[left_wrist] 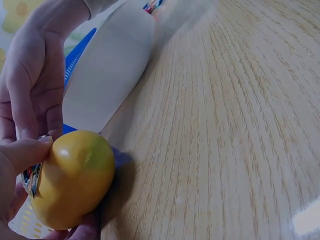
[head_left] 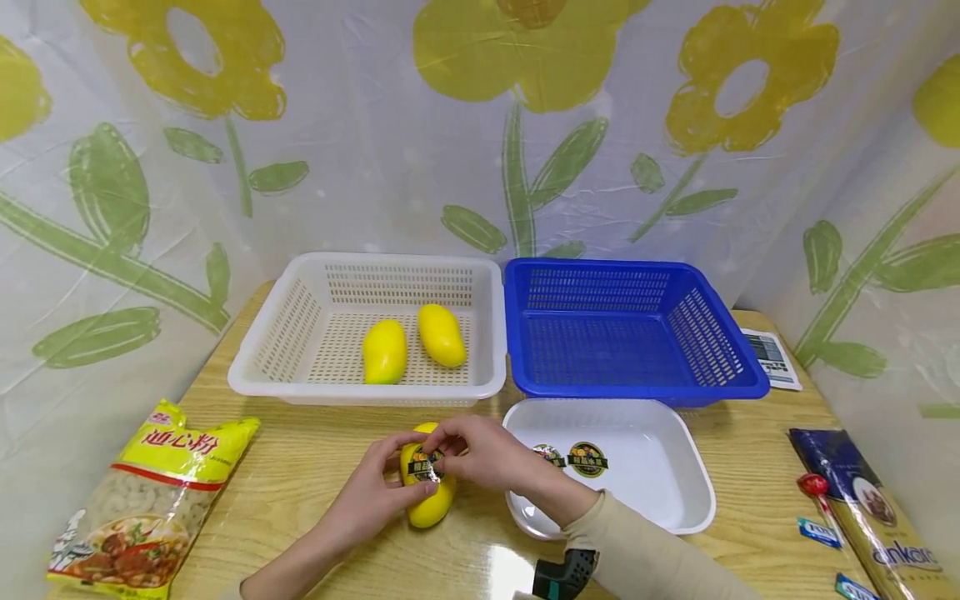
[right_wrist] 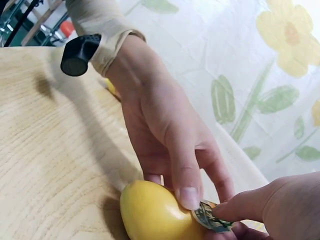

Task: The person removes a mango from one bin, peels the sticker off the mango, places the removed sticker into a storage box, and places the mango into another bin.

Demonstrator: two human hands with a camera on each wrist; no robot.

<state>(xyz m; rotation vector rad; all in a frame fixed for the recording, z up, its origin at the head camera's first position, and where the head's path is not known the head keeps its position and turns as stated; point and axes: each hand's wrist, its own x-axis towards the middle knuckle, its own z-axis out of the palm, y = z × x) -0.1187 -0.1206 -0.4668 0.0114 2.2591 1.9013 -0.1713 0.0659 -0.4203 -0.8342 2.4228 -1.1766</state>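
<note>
A yellow mango (head_left: 432, 510) lies on the wooden table in front of the baskets. My left hand (head_left: 369, 492) grips it from the left, the thumb pressing near the label. On the mango's upper face is a round dark fruit sticker (head_left: 425, 467), its edge lifted a little in the right wrist view. My right hand (head_left: 483, 454) pinches the sticker's edge with thumb and finger. Two more stickers, one a round fruit sticker (head_left: 588, 459), lie in the white tray (head_left: 652, 500); the right wrist partly covers the other. Two mangoes (head_left: 385, 352) sit in the white basket (head_left: 247, 367).
A blue basket (head_left: 600, 350) stands beside the white one, behind the tray. At the left lies a pasta bag (head_left: 142, 500). A dark blue and gold packet (head_left: 870, 508), a red spoon (head_left: 813, 484) and small blue packets (head_left: 818, 532) lie at the right edge.
</note>
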